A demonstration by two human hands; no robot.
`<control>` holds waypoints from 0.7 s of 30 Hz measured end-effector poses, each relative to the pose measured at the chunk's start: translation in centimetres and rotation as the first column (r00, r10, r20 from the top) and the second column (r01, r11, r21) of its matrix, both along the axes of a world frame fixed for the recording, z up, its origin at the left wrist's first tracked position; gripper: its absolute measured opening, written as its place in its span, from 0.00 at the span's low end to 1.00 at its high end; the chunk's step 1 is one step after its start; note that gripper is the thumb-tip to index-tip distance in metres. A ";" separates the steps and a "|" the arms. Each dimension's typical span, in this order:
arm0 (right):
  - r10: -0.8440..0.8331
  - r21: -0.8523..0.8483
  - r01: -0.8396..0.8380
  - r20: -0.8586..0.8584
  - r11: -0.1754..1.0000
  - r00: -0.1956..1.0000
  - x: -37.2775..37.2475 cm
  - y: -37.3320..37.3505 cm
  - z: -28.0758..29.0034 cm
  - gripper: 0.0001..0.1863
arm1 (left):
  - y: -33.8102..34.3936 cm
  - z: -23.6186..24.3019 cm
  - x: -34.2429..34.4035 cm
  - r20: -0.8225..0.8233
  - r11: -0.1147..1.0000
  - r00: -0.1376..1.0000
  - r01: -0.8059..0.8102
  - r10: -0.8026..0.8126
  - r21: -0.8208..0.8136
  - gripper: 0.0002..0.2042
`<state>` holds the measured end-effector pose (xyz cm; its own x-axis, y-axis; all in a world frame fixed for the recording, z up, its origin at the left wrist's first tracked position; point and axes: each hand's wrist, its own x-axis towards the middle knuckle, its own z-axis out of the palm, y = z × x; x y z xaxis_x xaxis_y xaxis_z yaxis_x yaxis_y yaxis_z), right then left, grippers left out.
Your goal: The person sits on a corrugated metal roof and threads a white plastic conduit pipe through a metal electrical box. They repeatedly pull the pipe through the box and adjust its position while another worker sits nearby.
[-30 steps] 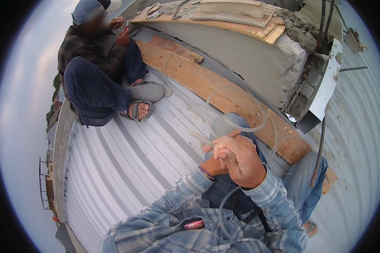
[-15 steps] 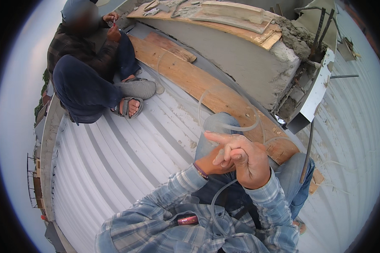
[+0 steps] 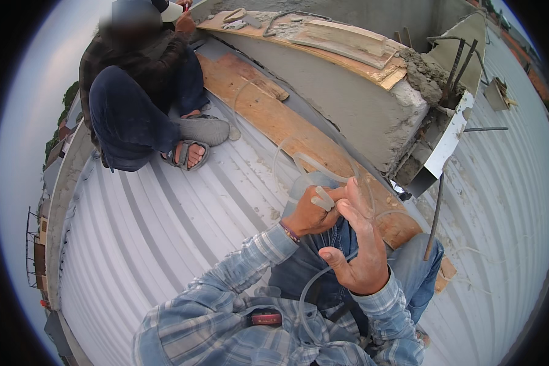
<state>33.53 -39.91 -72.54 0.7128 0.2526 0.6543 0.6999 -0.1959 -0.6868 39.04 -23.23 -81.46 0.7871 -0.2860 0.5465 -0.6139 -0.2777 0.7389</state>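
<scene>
My left hand (image 3: 312, 212) is closed in front of my knees, its fingertips against the fingers of my right hand. Pale, rounded shapes show at its knuckles; whether it grips anything is hard to make out. My right hand (image 3: 365, 247) is open, its thumb apart and its fingers stretched upward, dusted with pale grey. Just beyond both hands, a clear flexible hose (image 3: 308, 160) loops over my knee and the wooden plank (image 3: 280, 125). Another stretch of clear hose (image 3: 304, 299) curves across my lap by my shirt.
A person (image 3: 137, 91) in dark clothes and sandals sits at far left on the ribbed metal roof (image 3: 158, 232). Beyond the plank runs a rendered wall (image 3: 323, 91) topped with boards (image 3: 348, 36). Bent steel bars (image 3: 460, 67) and a metal channel (image 3: 448, 143) stick out at right.
My right hand has opened from a bent-fingered clasp, its fingers now upright and thumb spread. My left hand has risen slightly. The seated person's hands have moved up and right in view.
</scene>
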 end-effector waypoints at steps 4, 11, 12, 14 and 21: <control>0.369 -0.060 -0.487 -0.573 0.872 0.732 -4.3 -7.0 -1.3 0.33 | 2.5 -0.4 4.1 0.103 0.975 0.971 -0.220 0.217 0.024 0.23; 0.286 0.186 -0.235 -0.795 0.954 0.535 -2.0 -25.0 -9.6 0.31 | 0.2 -2.9 6.9 -0.183 0.971 0.959 -0.232 0.217 -0.064 0.22; 0.353 0.361 -0.123 -0.688 0.924 0.634 -0.6 -27.8 -12.4 0.29 | 0.0 -2.9 6.5 -0.176 0.972 0.960 -0.230 0.219 -0.044 0.22; 0.314 0.859 0.330 -0.462 0.392 0.830 2.5 -29.6 -15.5 0.26 | -0.1 -2.5 6.4 -0.177 0.973 0.958 -0.230 0.228 0.007 0.23; -0.251 0.343 0.855 -0.853 0.390 0.457 11.7 -33.2 -34.2 0.18 | -1.2 -1.1 6.9 0.009 0.939 0.940 -0.341 0.341 0.052 0.24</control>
<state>45.21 -73.09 -106.79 0.7032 -0.6600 -0.2645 -0.0174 0.3560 -0.9343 45.97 -24.39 -82.55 0.8422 -0.0285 0.5383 -0.4760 -0.5081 0.7178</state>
